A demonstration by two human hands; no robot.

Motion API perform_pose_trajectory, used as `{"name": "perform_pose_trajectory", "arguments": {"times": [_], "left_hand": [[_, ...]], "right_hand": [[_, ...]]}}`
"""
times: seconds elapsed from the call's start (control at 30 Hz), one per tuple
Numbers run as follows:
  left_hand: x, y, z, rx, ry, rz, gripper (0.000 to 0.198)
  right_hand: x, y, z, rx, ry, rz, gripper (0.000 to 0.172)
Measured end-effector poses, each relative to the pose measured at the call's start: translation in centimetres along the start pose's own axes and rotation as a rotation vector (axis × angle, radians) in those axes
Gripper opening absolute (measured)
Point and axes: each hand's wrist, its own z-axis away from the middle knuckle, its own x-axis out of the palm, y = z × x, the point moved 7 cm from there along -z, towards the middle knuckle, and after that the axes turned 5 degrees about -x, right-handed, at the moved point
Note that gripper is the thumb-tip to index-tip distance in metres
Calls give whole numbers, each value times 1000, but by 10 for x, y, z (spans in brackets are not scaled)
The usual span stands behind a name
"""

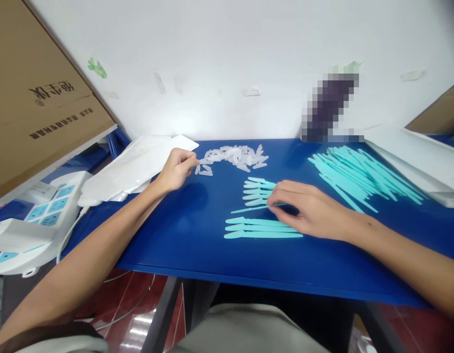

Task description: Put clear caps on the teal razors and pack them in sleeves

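Note:
My left hand (177, 168) reaches to the left end of a heap of small clear plastic caps (234, 157) on the blue table (197, 230); its fingers are pinched at one cap. My right hand (308, 208) rests on the table with fingers closed on one thin teal stick (250, 209), which lies almost flat. Below it lies a short row of capped teal sticks (261, 229). A second row of capped teal sticks (258, 191) lies just behind my fingers. A large loose pile of teal sticks (359, 174) lies at the right.
White plastic bags (134, 169) lie at the table's left rear. A cardboard box (39, 93) leans at the left above white power strips (35, 220). A flat white box (418, 162) and more cardboard stand at the right. A white wall runs behind the table.

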Motion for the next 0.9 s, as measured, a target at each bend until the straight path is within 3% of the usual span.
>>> {"name": "perform_pose_trajectory", "arguments": {"times": [0.13, 0.23, 0.37, 0.5, 0.67, 0.9], "left_hand": [[-7, 3, 1, 95, 84, -17, 41], [-17, 12, 4, 252, 173, -349, 42], [-11, 10, 5, 315, -28, -776, 18], [-2, 0, 4, 292, -211, -990, 44], [13, -2, 5, 291, -303, -962, 41], [47, 19, 24, 288, -375, -767, 28]], "right_hand": [[0, 2, 1, 8, 0, 1, 13], [0, 3, 1, 16, -6, 7, 13], [-2, 6, 2, 40, -4, 16, 12], [-3, 9, 3, 60, 3, 47, 11], [-3, 11, 2, 79, 12, 72, 13], [-5, 17, 3, 128, 50, 74, 14]]}}
